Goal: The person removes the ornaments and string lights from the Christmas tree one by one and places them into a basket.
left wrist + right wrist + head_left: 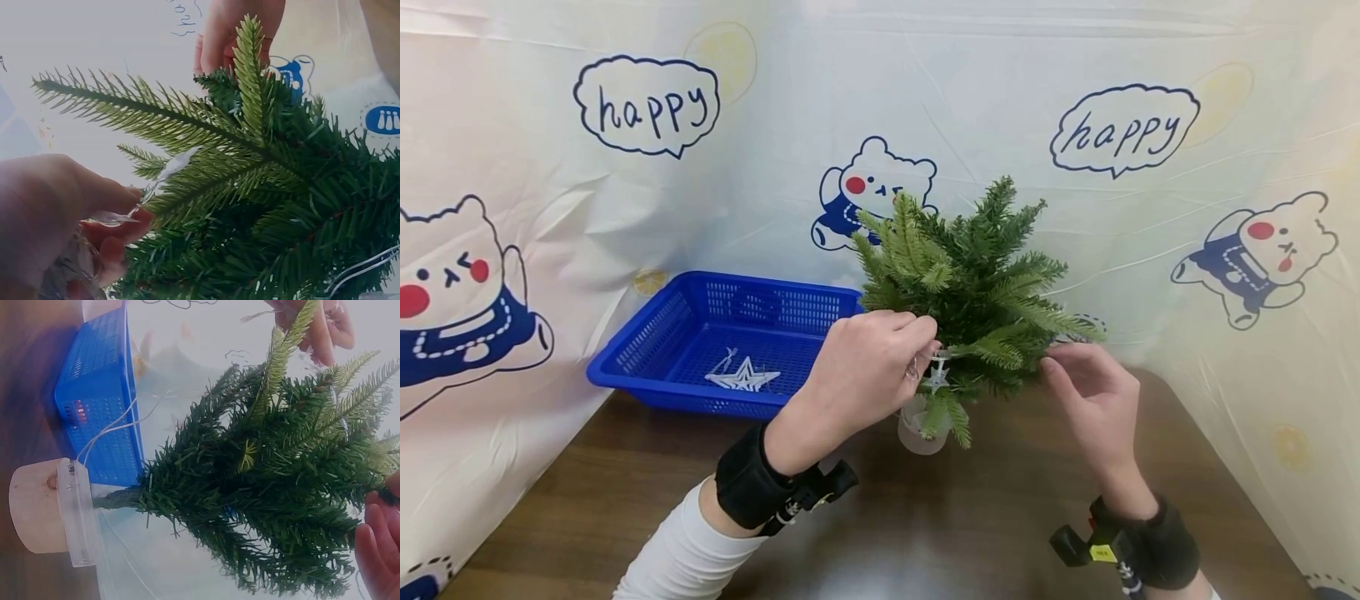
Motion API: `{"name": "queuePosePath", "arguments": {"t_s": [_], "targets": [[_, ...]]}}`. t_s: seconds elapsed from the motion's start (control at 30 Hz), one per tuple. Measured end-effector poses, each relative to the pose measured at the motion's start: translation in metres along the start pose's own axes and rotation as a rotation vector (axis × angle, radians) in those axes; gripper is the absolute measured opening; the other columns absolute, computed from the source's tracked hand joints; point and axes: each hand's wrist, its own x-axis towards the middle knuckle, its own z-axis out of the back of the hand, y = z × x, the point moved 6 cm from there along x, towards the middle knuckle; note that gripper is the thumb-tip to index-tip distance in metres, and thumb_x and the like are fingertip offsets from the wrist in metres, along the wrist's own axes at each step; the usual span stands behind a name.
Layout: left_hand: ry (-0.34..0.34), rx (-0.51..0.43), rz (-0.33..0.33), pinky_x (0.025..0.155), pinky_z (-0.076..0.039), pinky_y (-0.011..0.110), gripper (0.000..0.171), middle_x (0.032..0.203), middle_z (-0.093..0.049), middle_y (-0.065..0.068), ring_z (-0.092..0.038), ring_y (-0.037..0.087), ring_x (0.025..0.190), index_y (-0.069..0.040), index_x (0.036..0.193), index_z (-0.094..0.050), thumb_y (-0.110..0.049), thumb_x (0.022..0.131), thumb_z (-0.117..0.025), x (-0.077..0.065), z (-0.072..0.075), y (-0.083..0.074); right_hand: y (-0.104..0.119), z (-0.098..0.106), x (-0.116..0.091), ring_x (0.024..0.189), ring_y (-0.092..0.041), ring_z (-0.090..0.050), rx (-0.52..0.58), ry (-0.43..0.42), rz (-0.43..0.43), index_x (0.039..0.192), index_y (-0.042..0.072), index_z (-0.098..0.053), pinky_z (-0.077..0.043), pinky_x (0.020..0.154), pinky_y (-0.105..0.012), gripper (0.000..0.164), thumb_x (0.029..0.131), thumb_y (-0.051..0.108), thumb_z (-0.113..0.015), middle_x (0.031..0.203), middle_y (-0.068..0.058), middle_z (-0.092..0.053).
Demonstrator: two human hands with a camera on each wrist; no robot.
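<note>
A small artificial Christmas tree (977, 292) stands on the table, its pale wooden base (37, 509) topped by a clear collar. On its left side my left hand (868, 367) pinches a thin clear string with small star pieces. One whitish star (937, 377) hangs beside the fingertips, against a branch. More of the clear string (75, 265) is bunched inside that hand. Across the tree, my right hand (1093, 392) pinches the tip of a green branch (389, 495) between thumb and fingers.
Left of the tree is a blue perforated basket (651, 396) containing a white star ornament (745, 377). Thin white wires (106, 430) run near the tree's base. A printed curtain (760, 192) closes off the back and sides of the brown table (970, 525).
</note>
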Motion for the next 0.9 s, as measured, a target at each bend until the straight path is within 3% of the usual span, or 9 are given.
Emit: {"name": "queuePosePath", "arguments": {"t_s": [0.07,0.17,0.27,0.43,0.6,0.73,0.9], "targets": [[0.044,0.018,0.02,0.045,-0.021,0.022,0.017,0.059,-0.04,-0.006,-0.039,0.009,0.052,-0.014,0.077,-0.049,-0.009,0.093,-0.049,0.0,-0.002,0.001,-0.001,0.0,-0.001,0.062,-0.008,-0.06,-0.003,0.004,0.005,0.092,-0.016,-0.063,-0.049,0.058,-0.015,0.013,0.079,-0.016,-0.061,0.083,0.005,-0.07],[0.127,0.047,0.045,0.043,-0.028,0.022,0.004,0.066,-0.051,-0.006,-0.049,0.01,0.056,-0.013,0.093,-0.054,-0.013,0.095,-0.051,0.001,-0.006,0.002,0.0,0.0,-0.002,0.063,-0.006,-0.061,-0.004,0.009,0.009,0.092,-0.015,-0.064,-0.049,0.059,-0.015,0.014,0.078,-0.016,-0.062,0.085,0.005,-0.07],[0.201,0.072,0.059,0.045,-0.039,0.023,0.011,0.079,-0.061,-0.002,-0.059,0.012,0.066,-0.012,0.101,-0.06,-0.017,0.096,-0.052,0.0,-0.01,0.003,0.001,-0.001,-0.003,0.066,-0.007,-0.063,0.025,0.025,0.016,0.092,-0.015,-0.064,-0.05,0.06,-0.015,0.015,0.076,-0.018,-0.063,0.088,0.003,-0.071],[0.258,0.1,0.078,0.051,-0.047,0.026,0.018,0.087,-0.06,0.001,-0.059,0.013,0.07,-0.013,0.093,-0.069,-0.022,0.096,-0.053,-0.002,-0.012,0.004,0.002,-0.001,-0.003,0.07,-0.008,-0.064,0.051,0.093,0.064,0.093,-0.016,-0.064,-0.051,0.064,-0.016,0.019,0.075,-0.02,-0.062,0.092,0.002,-0.071],[0.274,0.096,0.099,0.05,-0.045,0.025,0.02,0.087,-0.058,0.001,-0.056,0.013,0.068,-0.014,0.094,-0.069,-0.029,0.096,-0.056,-0.003,-0.012,0.006,0.005,0.006,0.002,0.068,-0.008,-0.065,0.046,0.156,0.104,0.096,-0.012,-0.067,-0.051,0.062,-0.017,0.017,0.087,-0.009,-0.053,0.09,0.002,-0.073],[0.285,0.088,0.114,0.049,-0.043,0.025,0.019,0.087,-0.058,0.0,-0.056,0.014,0.068,-0.015,0.096,-0.068,-0.031,0.094,-0.058,-0.003,-0.011,0.008,0.002,0.018,0.014,0.063,-0.01,-0.067,0.099,0.061,0.028,0.095,-0.009,-0.069,-0.052,0.058,-0.018,0.025,0.096,0.001,-0.046,0.085,-0.001,-0.075],[0.311,0.064,0.126,0.05,-0.044,0.024,0.018,0.087,-0.06,-0.001,-0.058,0.013,0.071,-0.016,0.097,-0.068,-0.032,0.093,-0.06,-0.003,-0.011,0.01,-0.007,0.03,0.032,0.069,-0.009,-0.063,0.041,-0.123,-0.096,0.097,-0.012,-0.066,-0.051,0.06,-0.017,0.016,0.09,0.0,-0.058,0.085,0.002,-0.071]]}}
